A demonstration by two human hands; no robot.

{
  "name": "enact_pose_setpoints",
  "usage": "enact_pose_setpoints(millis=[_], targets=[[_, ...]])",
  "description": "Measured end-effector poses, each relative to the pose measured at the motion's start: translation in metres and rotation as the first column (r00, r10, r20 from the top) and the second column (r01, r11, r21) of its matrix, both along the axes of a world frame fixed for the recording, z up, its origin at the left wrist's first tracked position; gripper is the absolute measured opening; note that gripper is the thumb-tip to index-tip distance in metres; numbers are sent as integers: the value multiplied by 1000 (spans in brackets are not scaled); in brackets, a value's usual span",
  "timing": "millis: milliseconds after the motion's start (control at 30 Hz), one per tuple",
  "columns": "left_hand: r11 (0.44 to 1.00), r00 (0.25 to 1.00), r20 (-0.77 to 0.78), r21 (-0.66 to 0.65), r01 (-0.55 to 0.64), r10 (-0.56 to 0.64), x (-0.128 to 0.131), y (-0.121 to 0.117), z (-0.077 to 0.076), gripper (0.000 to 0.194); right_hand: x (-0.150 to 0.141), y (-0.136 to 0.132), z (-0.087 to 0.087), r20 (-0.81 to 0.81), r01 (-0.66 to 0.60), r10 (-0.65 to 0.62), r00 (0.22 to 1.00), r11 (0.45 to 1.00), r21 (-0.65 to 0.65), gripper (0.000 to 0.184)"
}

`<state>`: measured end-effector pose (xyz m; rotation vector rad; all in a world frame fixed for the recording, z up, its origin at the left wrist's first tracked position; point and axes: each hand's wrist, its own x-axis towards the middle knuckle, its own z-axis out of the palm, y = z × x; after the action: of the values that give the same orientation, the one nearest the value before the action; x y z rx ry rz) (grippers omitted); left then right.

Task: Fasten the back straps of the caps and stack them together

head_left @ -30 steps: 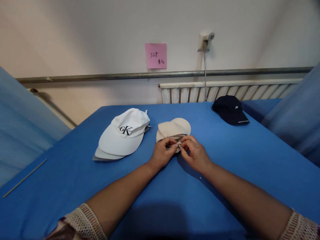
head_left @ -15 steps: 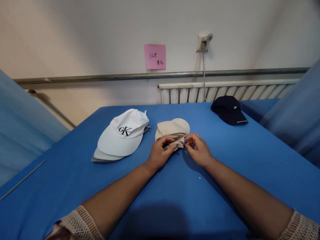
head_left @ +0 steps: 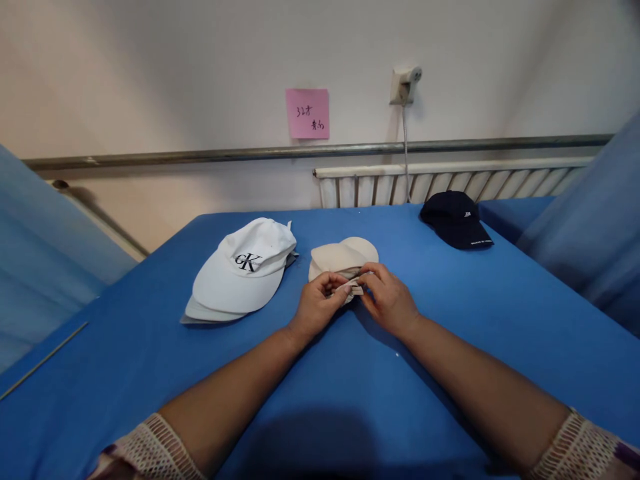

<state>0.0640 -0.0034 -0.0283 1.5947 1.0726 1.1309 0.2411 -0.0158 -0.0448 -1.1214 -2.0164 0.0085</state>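
Note:
A beige cap (head_left: 340, 256) lies in the middle of the blue table (head_left: 320, 373), its back strap turned toward me. My left hand (head_left: 316, 306) is closed, pinching the strap at the cap's near edge. From the other side my right hand (head_left: 389, 299) pinches the same strap, fingers curled, and the two hands meet at the strap's middle. To the left of the beige cap a white cap (head_left: 243, 267) with black letters rests on top of other pale caps.
A dark navy cap (head_left: 456, 219) sits at the table's far right corner. Behind the table run a white radiator (head_left: 450, 181) and a metal rail (head_left: 200, 155). A pink note (head_left: 307, 113) and a socket with a cable (head_left: 404, 85) hang on the wall. Blue cloth (head_left: 595, 227) flanks both sides.
My hands parted slightly half a second ago, then closed together again on the cap's strap. The caps on the table have stayed put.

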Motion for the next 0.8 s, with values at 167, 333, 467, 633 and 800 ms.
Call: enact_pose_setpoints(millis=[167,333,467,633,800], targets=[[982,976,-216,188,27,14,-1,-4,2,27,2,1,0,-32,-35,35,999,999,5,17],[915,876,-458,401,52,151,-5,-5,2,20,4,-8,8,18,-79,78,997,996,34,13],[923,855,-492,382,40,167,-6,-5,7,19,3,-8,9,105,-106,104,989,994,22,10],[974,902,-422,155,167,-87,-7,-4,10,25,11,5,-1,124,-55,71,990,990,-130,10],[989,950,-293,64,137,-112,-9,1,5,20,16,2,0,-55,-85,73,996,962,-260,21]])
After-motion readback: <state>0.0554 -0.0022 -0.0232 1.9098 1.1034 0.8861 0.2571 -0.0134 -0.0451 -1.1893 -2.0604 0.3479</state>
